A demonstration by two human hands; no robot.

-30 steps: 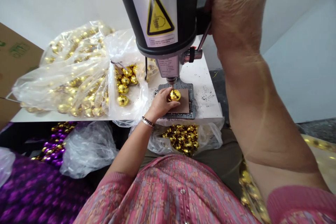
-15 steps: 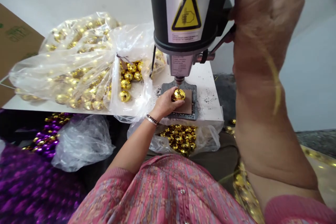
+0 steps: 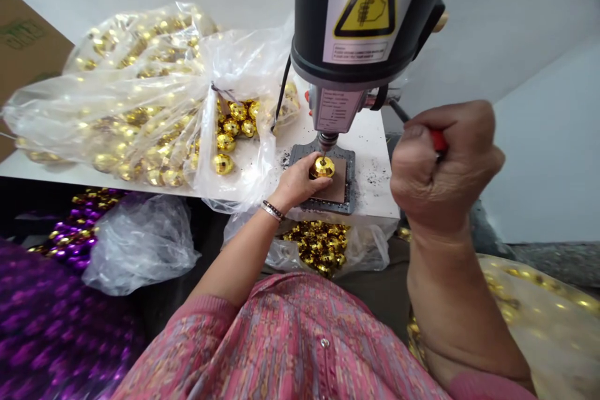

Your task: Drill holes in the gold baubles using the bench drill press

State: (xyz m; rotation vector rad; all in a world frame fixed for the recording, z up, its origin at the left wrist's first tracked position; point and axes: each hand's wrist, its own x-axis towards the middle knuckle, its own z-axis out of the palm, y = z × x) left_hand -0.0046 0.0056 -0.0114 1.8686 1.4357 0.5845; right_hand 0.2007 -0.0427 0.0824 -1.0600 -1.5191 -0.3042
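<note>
A small drill press (image 3: 347, 87) with a dark motor housing stands in front of me. My left hand (image 3: 302, 181) grips a faceted gold ball (image 3: 324, 167) between thumb and fingers, directly beneath the drill's bit. The ball rests on a brown board (image 3: 334, 184) on the grey drill base (image 3: 349, 169). At the right, my right hand (image 3: 440, 169) is wrapped in a fist around the feed lever (image 3: 400, 111), whose red grip end shows between the fingers. The tip of the bit meets the top of the ball.
Clear bags of gold balls (image 3: 135, 112) cover the table's left side, with loose gold balls (image 3: 225, 142) at one bag's mouth. Dark shavings (image 3: 370, 178) litter the white tabletop (image 3: 375, 200). An open bag of gold balls (image 3: 323, 244) sits below its front edge. Purple balls (image 3: 75, 231) lie lower left.
My right hand has come down and away from the camera with the lever, from beside the motor housing to lower right. My left hand still holds the gold ball beneath the bit.
</note>
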